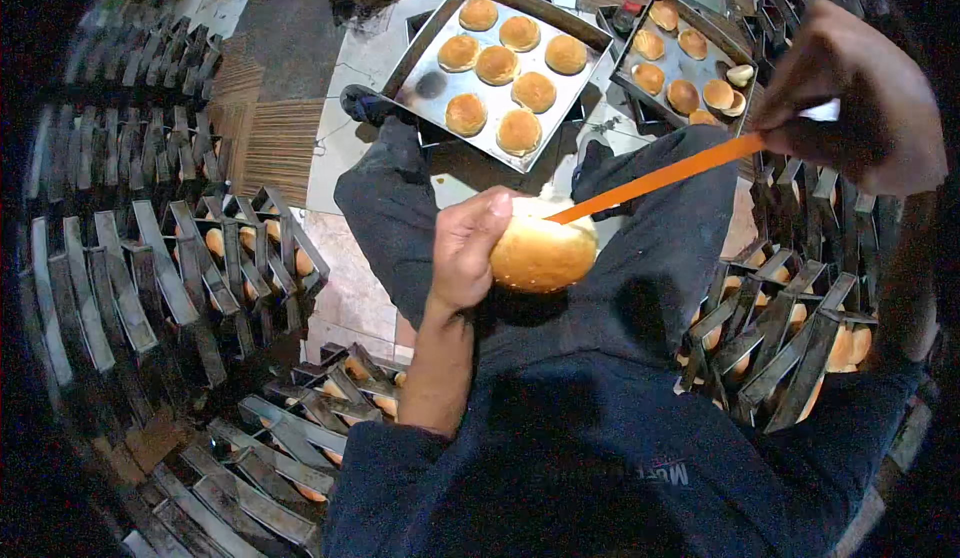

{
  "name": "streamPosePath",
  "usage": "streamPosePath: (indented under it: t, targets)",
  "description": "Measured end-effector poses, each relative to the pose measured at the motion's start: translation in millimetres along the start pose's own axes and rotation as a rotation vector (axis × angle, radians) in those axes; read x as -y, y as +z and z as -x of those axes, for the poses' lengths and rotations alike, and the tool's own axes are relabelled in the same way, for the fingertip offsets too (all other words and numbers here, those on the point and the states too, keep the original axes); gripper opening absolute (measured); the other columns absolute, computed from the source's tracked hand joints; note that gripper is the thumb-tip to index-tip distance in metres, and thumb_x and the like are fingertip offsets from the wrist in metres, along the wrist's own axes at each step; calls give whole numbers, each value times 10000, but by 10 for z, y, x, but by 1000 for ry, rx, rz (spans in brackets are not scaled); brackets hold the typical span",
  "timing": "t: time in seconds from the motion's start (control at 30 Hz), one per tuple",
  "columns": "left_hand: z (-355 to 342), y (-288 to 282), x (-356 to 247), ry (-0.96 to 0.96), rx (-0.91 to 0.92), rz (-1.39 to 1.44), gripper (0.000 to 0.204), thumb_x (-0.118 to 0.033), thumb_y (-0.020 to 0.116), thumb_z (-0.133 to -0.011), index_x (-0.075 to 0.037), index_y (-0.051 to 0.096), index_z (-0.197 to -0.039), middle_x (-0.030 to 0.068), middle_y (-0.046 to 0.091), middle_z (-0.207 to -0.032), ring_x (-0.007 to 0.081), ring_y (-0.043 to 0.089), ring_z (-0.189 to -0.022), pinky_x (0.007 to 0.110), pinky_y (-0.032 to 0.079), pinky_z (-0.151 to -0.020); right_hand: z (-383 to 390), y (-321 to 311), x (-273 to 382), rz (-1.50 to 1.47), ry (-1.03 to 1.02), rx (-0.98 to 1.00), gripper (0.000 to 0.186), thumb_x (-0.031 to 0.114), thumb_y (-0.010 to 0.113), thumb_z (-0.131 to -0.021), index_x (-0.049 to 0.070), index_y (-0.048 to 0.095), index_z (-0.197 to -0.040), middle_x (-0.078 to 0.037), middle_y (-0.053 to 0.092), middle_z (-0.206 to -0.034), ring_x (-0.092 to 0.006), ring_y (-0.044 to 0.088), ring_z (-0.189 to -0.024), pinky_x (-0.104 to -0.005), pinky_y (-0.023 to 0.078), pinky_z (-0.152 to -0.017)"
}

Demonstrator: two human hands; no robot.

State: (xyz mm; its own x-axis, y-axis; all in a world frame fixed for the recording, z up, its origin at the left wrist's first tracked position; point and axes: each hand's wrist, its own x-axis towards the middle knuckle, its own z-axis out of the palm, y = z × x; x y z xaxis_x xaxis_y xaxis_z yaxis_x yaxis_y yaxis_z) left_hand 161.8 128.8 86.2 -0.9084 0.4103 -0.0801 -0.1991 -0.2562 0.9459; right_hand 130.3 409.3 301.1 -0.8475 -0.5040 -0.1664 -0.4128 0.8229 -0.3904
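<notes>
My left hand [468, 248] grips a golden round bun [545, 253] over my lap, thumb on top and small pale seeds on its underside. A long flat orange blade-like strip [665, 172] slants down from my right hand [855, 98], its lower end at the bun's pale upper face. Whether the tip is inside the bun or only against it, I cannot tell. My right fingers are closed around the strip's upper end, hiding whatever handle it has.
A metal tray [440, 121] with several buns lies on the tiled floor ahead. Beyond my right knee another tray [640, 93] holds buns, some split, beside a red-capped bottle [632, 3]. Stacked dark trays [120, 298] of buns crowd both sides. My knees flank the lap.
</notes>
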Motion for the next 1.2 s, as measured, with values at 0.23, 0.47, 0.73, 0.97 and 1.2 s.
streamPosePath:
  t: [0.23, 0.47, 0.73, 0.97, 1.2]
  targets:
    - [34, -79, 53, -13, -103, 111, 367, -237, 427, -985, 61, 636, -940, 83, 657, -844, 108, 600, -717, 232, 464, -669, 10, 89, 44, -11, -65, -155, 102, 40, 715, -699, 68, 694, -795, -62, 601, -700, -248, 586, -750, -340, 462, -683]
    - [15, -79, 141, -39, -258, 299, 386, -259, 404, -990, 54, 628, -951, 107, 669, -866, 147, 636, -718, 252, 497, -673, -250, 249, 249, 169, -75, 14, 136, 49, 760, -673, 68, 691, -789, -77, 607, -769, -247, 580, -759, -332, 460, -684]
    - [-95, -94, 248, -57, -300, 461, 390, -290, 402, -984, 44, 603, -999, 140, 670, -916, 206, 668, -791, 305, 529, -723, -292, 443, 135, 164, -133, 52, 113, 51, 719, -712, 39, 648, -798, -93, 609, -794, -257, 575, -756, -320, 457, -665]
    - [-139, -202, 375, -94, -385, 633, 444, -371, 344, -979, -8, 547, -1135, 137, 644, -1040, 262, 645, -921, 402, 512, -841, -296, 374, 76, 79, -32, 125, 83, 74, 713, -710, 49, 696, -788, -101, 623, -735, -263, 576, -745, -348, 446, -687]
    - [-170, -268, 305, -65, -423, 815, 403, -356, 390, -961, -30, 563, -1125, 124, 638, -1062, 258, 636, -951, 409, 507, -859, -161, 394, -69, -5, -49, -30, 137, 14, 672, -701, -7, 682, -835, -136, 626, -710, -270, 603, -656, -356, 463, -618]
